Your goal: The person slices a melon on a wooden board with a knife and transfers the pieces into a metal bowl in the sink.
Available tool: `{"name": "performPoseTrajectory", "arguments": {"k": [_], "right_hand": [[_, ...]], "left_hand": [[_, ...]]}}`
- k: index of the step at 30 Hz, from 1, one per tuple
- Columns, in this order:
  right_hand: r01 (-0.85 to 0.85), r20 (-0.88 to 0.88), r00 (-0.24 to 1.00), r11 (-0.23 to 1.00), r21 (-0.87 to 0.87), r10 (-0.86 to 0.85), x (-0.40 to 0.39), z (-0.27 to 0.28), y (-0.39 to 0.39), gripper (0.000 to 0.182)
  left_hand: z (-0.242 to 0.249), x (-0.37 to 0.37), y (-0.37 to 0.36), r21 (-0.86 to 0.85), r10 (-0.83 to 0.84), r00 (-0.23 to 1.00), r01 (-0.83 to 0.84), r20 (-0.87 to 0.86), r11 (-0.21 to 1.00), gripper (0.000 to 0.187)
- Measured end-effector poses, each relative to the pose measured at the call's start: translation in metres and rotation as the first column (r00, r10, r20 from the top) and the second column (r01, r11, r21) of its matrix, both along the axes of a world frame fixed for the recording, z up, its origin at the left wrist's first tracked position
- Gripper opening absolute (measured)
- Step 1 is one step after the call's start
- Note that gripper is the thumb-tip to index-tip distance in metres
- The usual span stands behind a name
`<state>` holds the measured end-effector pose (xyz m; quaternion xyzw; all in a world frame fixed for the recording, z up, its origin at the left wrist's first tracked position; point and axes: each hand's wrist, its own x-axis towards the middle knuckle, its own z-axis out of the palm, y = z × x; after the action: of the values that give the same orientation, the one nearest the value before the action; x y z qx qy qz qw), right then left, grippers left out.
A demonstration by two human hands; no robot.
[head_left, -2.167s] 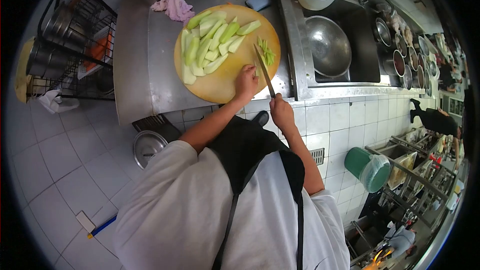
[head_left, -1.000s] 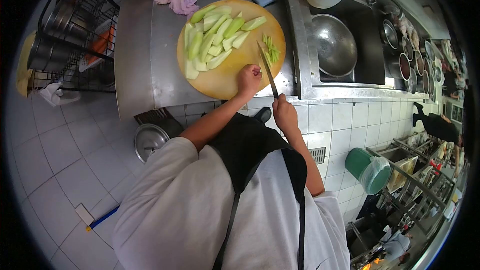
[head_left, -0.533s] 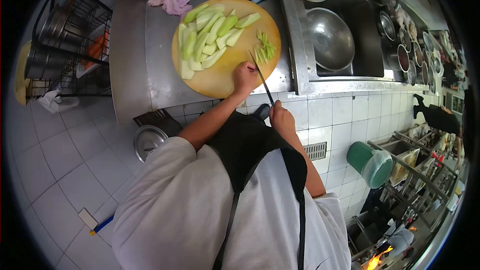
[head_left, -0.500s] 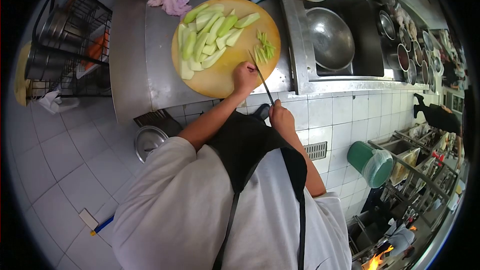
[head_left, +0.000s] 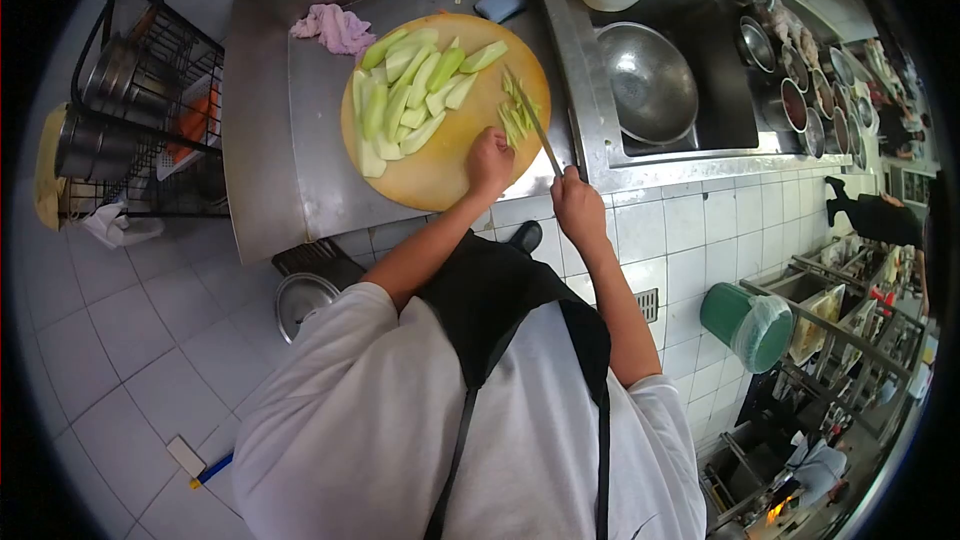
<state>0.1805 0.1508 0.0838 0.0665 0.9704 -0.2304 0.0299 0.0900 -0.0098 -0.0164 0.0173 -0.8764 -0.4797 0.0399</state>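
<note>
My right hand (head_left: 578, 202) is wrapped round the long steel knife (head_left: 536, 127), its blade running away from me over the round wooden cutting board (head_left: 430, 175). My left hand (head_left: 490, 160) is curled on the board; whatever it presses is hidden.

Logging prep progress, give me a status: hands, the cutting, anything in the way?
Right hand grips knife. Left hand on cutting board, beside green strips. Nothing blocking.

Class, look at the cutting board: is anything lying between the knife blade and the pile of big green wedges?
Nothing visible. Bare cutting board separates the knife, gripped by the right hand, from the green wedges. Thin strips lie at the blade; the left hand rests nearer the person.
</note>
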Motion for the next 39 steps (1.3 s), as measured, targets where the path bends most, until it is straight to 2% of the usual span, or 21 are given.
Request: {"name": "performPoseTrajectory", "arguments": {"k": [3, 6, 9, 10, 13, 14, 17, 18, 23, 29, 32, 36, 39], "right_hand": [[0.082, 0.046, 0.996, 0.988, -0.130, -0.077, 0.001, 0.001, 0.004, 0.026], [0.251, 0.197, 0.961, 0.908, -0.336, -0.193, 0.008, -0.025, 0.011, 0.030], [0.364, 0.212, 0.930, 0.832, -0.418, -0.300, 0.021, -0.062, 0.011, 0.034], [0.369, 0.227, 0.927, 0.824, -0.430, -0.297, 0.024, -0.073, 0.012, 0.036], [0.488, 0.404, 0.870, 0.611, -0.624, -0.282, 0.023, -0.084, 0.010, 0.037], [0.541, 0.500, 0.839, 0.423, -0.727, -0.214, 0.024, -0.083, 0.011, 0.034], [0.564, 0.545, 0.825, 0.265, -0.782, -0.145, 0.022, -0.084, 0.011, 0.029], [0.569, 0.554, 0.822, 0.251, -0.783, -0.134, 0.020, -0.084, 0.009, 0.029], [0.562, 0.567, 0.821, 0.260, -0.785, -0.063, 0.009, -0.088, -0.010, 0.024], [0.520, 0.522, 0.850, 0.256, -0.815, -0.062, -0.005, -0.089, -0.050, 0.021], [0.522, 0.528, 0.845, 0.335, -0.784, -0.081, -0.006, -0.078, -0.054, 0.022], [0.460, 0.452, 0.880, 0.507, -0.729, -0.149, -0.002, -0.044, -0.047, 0.027], [0.476, 0.354, 0.879, 0.551, -0.686, -0.318, -0.007, -0.005, -0.029, 0.031]], "left_hand": [[0.012, -0.012, 0.006, 0.063, -0.003, 0.998, -0.001, 0.065, 0.998, 0.025], [0.024, -0.017, 0.012, -0.149, -0.025, 0.996, 0.012, -0.088, 0.989, 0.043], [-0.014, -0.031, 0.021, -0.166, -0.064, 0.964, 0.021, -0.258, 0.986, 0.069], [-0.004, -0.037, 0.022, -0.214, -0.106, 0.961, 0.051, -0.255, 0.975, 0.073], [0.012, -0.053, 0.031, -0.313, -0.198, 0.950, 0.117, -0.241, 0.943, 0.083], [0.014, -0.060, 0.036, -0.318, -0.207, 0.948, 0.124, -0.242, 0.940, 0.083], [0.005, -0.071, 0.047, -0.365, -0.224, 0.949, 0.133, -0.220, 0.921, 0.072], [0.004, -0.072, 0.049, -0.386, -0.227, 0.951, 0.134, -0.208, 0.913, 0.067], [-0.009, -0.070, 0.049, -0.223, -0.169, 0.962, 0.120, -0.214, 0.967, 0.046], [-0.005, -0.070, 0.044, 0.088, -0.037, 0.982, 0.054, -0.187, 0.995, 0.043], [-0.007, -0.070, 0.039, 0.168, -0.003, 0.978, 0.039, -0.211, 0.985, 0.045], [0.023, -0.068, 0.051, 0.202, 0.004, 0.968, 0.049, -0.253, 0.978, 0.046], [0.054, -0.086, 0.094, 0.204, -0.066, 0.936, 0.143, -0.346, 0.968, 0.044]]}}
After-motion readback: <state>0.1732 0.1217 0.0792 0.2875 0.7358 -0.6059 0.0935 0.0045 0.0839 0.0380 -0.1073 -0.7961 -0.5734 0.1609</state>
